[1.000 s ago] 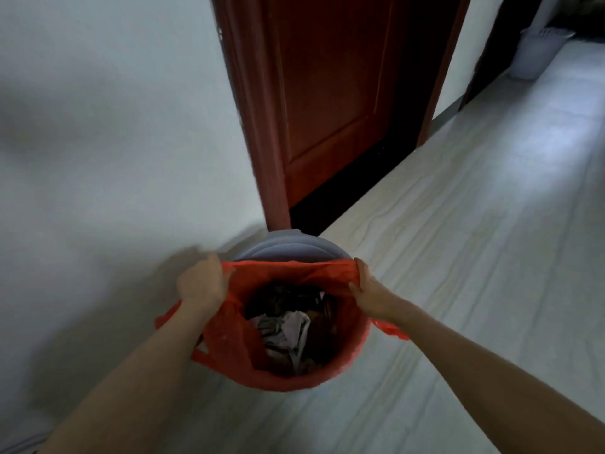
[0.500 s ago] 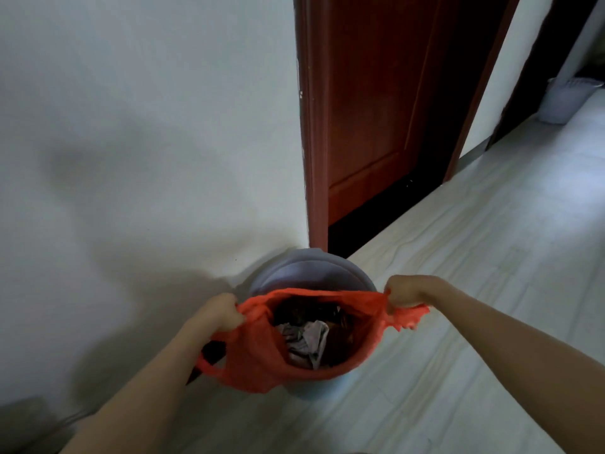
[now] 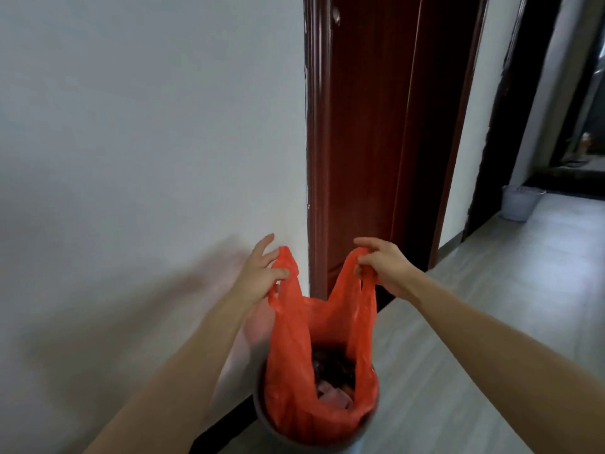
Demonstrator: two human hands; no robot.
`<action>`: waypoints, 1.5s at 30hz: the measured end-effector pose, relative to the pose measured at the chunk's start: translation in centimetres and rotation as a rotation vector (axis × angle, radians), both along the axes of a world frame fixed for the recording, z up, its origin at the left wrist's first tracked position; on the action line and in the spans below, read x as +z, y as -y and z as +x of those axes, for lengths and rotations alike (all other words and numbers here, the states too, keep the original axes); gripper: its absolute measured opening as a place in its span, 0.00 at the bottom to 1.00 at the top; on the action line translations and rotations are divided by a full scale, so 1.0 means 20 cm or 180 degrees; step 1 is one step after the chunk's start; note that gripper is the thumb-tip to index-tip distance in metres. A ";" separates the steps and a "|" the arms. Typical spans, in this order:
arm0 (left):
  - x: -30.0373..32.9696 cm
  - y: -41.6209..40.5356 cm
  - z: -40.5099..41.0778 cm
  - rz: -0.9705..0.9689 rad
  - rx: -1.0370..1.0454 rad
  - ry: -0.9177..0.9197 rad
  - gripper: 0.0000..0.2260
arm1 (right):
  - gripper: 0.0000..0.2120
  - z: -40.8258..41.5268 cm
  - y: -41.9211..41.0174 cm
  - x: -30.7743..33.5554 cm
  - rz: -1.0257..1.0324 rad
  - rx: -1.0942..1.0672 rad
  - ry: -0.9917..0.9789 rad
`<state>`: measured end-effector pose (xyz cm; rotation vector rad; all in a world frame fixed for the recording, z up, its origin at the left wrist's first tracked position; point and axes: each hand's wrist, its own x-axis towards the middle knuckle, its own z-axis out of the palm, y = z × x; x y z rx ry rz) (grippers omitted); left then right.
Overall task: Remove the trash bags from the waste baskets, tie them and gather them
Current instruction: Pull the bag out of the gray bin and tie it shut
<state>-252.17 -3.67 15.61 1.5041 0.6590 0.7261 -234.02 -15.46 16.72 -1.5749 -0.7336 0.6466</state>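
— Where does the bag (image 3: pixel 322 371) sit?
— In the near basket (image 3: pixel 262 417), by the wall (image 3: pixel 147 142), left hand (image 3: pixel 260 273) and right hand (image 3: pixel 381 265) on its handles above
— And the door (image 3: pixel 370 126)?
— Behind it; a second basket (image 3: pixel 519 203) stands far right

White wall (image 3: pixel 147 126), dark red door (image 3: pixel 366 126), pale tiled floor (image 3: pixel 491 306)

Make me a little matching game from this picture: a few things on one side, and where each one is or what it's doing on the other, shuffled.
Things:
1. red trash bag
2. left hand
3. white basket
4. dark red door

States or places:
A. standing far down the hallway floor
B. pinching one bag handle
C. set in the wall behind the hands
D. pulled up by its handles, bottom in the grey bin

Pairs: 1-D, 2-B, 3-A, 4-C
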 end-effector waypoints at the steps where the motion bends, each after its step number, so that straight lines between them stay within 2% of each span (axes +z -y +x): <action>1: 0.05 0.02 0.00 0.0073 -0.0055 0.0093 0.37 | 0.29 -0.01 0.01 0.06 0.0374 0.0078 -0.0376; 2: 0.10 0.03 0.00 0.0144 -0.0117 0.0214 0.38 | 0.33 0.00 0.03 0.13 0.0693 0.0151 -0.0639; 4: 0.22 0.07 0.02 0.0287 -0.0242 0.0496 0.40 | 0.41 0.02 0.09 0.27 0.1066 0.0306 -0.0700; 6: 0.34 0.11 0.07 0.0591 -0.0269 0.0690 0.41 | 0.48 0.07 0.15 0.38 0.1131 0.0336 -0.0340; 8: 0.48 0.16 0.12 0.0915 -0.0325 0.0796 0.42 | 0.50 0.12 0.23 0.50 0.1068 0.0208 0.0127; 10: 0.60 0.22 0.21 0.1198 -0.0503 0.0754 0.40 | 0.45 0.17 0.33 0.64 0.0975 -0.0265 0.0744; 12: 0.70 0.28 0.28 0.1591 -0.0537 0.0616 0.31 | 0.33 0.22 0.43 0.74 0.0970 -0.0879 0.1273; 14: 0.78 0.34 0.36 0.2356 -0.0144 0.0457 0.19 | 0.21 0.27 0.54 0.81 0.1009 -0.1231 0.1609; 17: 0.84 0.44 0.45 0.3364 0.0473 0.0138 0.14 | 0.12 0.32 0.69 0.83 0.0967 -0.1504 0.1766; 19: 0.84 0.49 0.50 0.3848 0.0610 -0.0206 0.14 | 0.10 0.35 0.78 0.80 0.0830 -0.1793 0.1841; 22: 0.78 0.55 0.59 0.4552 0.0701 -0.0787 0.13 | 0.16 0.41 0.93 0.69 0.0343 -0.2313 0.2210; 24: 0.70 0.60 0.66 0.4737 0.0635 -0.1010 0.10 | 0.19 0.45 1.02 0.58 0.0109 -0.2598 0.2356; 26: 0.59 0.67 0.76 0.4820 0.0453 -0.1106 0.11 | 0.20 0.50 1.12 0.46 -0.0035 -0.2703 0.2221; 29: 0.38 0.82 0.91 0.4435 0.0091 -0.0752 0.13 | 0.16 0.56 1.25 0.27 0.0171 -0.2726 0.1565; 32: 0.13 1.01 1.03 0.3931 -0.0057 -0.0354 0.10 | 0.12 0.55 1.39 0.03 0.0385 -0.2736 0.0920; 37: -0.36 1.26 1.16 0.3124 -0.0946 -0.0516 0.05 | 0.07 0.52 1.60 -0.48 0.0112 -0.2759 0.0350; 40: -0.55 1.32 1.21 0.2272 -0.1334 -0.0478 0.07 | 0.10 0.54 1.70 -0.69 -0.0168 -0.2669 0.0166; 42: -0.64 1.32 1.24 0.1430 -0.1650 -0.0470 0.18 | 0.10 0.57 1.76 -0.75 -0.0362 -0.2530 0.0253; 44: -0.73 1.29 1.29 0.0884 -0.2061 -0.0764 0.41 | 0.09 0.64 1.82 -0.82 -0.0680 -0.2326 0.0358; 45: -0.74 1.25 1.28 0.0831 -0.2281 -0.0992 0.52 | 0.12 0.67 1.83 -0.83 -0.0807 -0.2212 0.0421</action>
